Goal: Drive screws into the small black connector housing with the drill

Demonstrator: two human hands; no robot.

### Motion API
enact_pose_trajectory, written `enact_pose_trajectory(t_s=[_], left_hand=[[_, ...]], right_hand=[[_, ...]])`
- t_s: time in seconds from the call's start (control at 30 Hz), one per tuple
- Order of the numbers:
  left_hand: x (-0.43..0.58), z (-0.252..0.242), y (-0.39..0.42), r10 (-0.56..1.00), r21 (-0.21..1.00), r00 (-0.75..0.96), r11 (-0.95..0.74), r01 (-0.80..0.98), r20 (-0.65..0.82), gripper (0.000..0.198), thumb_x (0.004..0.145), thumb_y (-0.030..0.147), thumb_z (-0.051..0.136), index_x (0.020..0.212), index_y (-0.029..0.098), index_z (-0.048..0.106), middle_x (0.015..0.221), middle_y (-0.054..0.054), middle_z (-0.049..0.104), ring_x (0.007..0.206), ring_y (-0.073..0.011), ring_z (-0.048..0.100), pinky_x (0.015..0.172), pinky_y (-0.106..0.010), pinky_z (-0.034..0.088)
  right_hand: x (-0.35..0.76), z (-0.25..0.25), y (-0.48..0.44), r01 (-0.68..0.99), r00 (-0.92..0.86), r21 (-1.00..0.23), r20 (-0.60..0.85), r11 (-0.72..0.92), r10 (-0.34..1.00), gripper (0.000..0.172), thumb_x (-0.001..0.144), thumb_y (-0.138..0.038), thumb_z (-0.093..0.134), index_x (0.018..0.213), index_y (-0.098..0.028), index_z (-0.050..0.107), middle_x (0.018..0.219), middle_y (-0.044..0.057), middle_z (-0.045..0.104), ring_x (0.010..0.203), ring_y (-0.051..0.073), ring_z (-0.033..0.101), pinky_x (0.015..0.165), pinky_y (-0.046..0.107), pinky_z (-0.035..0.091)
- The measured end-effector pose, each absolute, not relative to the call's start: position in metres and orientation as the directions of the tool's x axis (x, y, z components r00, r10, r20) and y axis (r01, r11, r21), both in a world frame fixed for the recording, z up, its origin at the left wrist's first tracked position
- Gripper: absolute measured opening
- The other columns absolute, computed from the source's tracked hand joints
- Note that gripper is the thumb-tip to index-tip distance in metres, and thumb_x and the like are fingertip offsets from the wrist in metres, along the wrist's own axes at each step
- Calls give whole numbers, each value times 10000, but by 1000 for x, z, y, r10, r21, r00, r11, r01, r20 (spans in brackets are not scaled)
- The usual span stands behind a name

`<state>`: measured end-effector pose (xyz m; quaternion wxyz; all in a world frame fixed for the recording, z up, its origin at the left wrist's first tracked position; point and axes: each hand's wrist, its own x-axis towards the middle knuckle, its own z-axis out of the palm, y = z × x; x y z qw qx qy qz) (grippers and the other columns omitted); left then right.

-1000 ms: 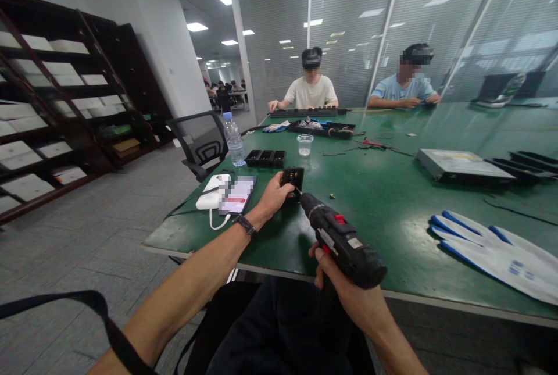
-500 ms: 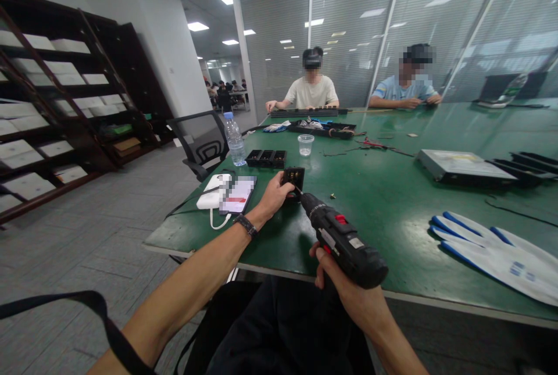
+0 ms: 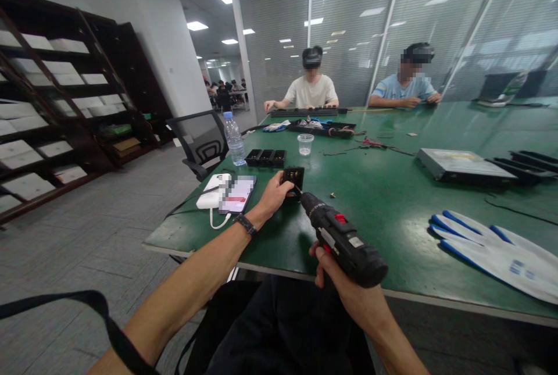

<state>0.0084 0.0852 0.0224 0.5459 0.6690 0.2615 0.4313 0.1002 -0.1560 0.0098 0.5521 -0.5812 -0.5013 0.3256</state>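
My left hand [image 3: 276,193] grips a small black plastic box [image 3: 295,176] with brass-coloured pieces inside, its open side tilted up toward me. In my right hand [image 3: 333,267] is a black cordless drill [image 3: 342,238] with red switches, my fingers wrapped round its handle. The drill's bit points at the lower part of the box, close to my left thumb; whether the tip touches a screw I cannot make out. A tiny brass-coloured piece [image 3: 332,195] lies on the green table [image 3: 392,189] right of the box.
A phone [image 3: 239,192] and white power bank [image 3: 213,192] lie left of my hand. Beyond them stand a black compartment tray [image 3: 265,158], a water bottle [image 3: 234,139] and a plastic cup [image 3: 306,145]. Work gloves [image 3: 492,253] and a metal-topped box [image 3: 466,167] lie right. Two people sit opposite.
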Motion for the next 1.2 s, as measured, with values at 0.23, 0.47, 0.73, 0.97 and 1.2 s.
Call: enact_pose_trajectory(t_s=[0.23, 0.47, 0.73, 0.97, 1.2], left_hand=[[9, 24, 84, 825, 957, 488, -275, -97, 286, 281, 780, 216, 603, 1055, 162, 627, 1027, -57, 644, 891, -174, 611, 676, -239, 538], [9, 25, 83, 830, 955, 477, -282, -90, 290, 248, 776, 212, 601, 1016, 161, 630, 1012, -60, 649, 856, -168, 607, 658, -235, 529], [9, 25, 84, 823, 954, 486, -289, -87, 293, 275, 789, 218, 589, 1056, 161, 629, 1043, -68, 651, 897, -186, 623, 673, -251, 539], [9, 24, 85, 823, 955, 487, -280, -97, 291, 279, 763, 181, 589, 1037, 149, 630, 1013, -70, 663, 866, -180, 622, 675, -243, 525], [10, 24, 85, 822, 944, 471, -317, -87, 319, 303, 738, 178, 615, 1038, 141, 637, 1013, -71, 674, 856, -180, 614, 694, -253, 521]], right_hand=[[100, 7, -156, 232, 281, -965, 191, 126, 941, 296, 1013, -481, 515, 944, -214, 622, 610, -22, 620, 629, 189, 622, 779, 371, 485], [99, 11, -158, 241, 297, -965, 177, 106, 938, 305, 1005, -483, 523, 915, -216, 640, 620, -12, 633, 629, 191, 634, 739, 359, 493], [100, 12, -156, 267, 284, -953, 218, 142, 934, 289, 1006, -465, 530, 891, -219, 627, 611, -11, 618, 637, 195, 619, 732, 365, 481], [100, 11, -156, 275, 284, -954, 195, 116, 939, 275, 1008, -466, 521, 946, -217, 620, 593, -23, 617, 608, 190, 616, 721, 355, 490], [101, 8, -156, 280, 275, -951, 213, 134, 938, 277, 1016, -465, 515, 988, -213, 625, 605, -25, 633, 614, 189, 640, 765, 361, 506]])
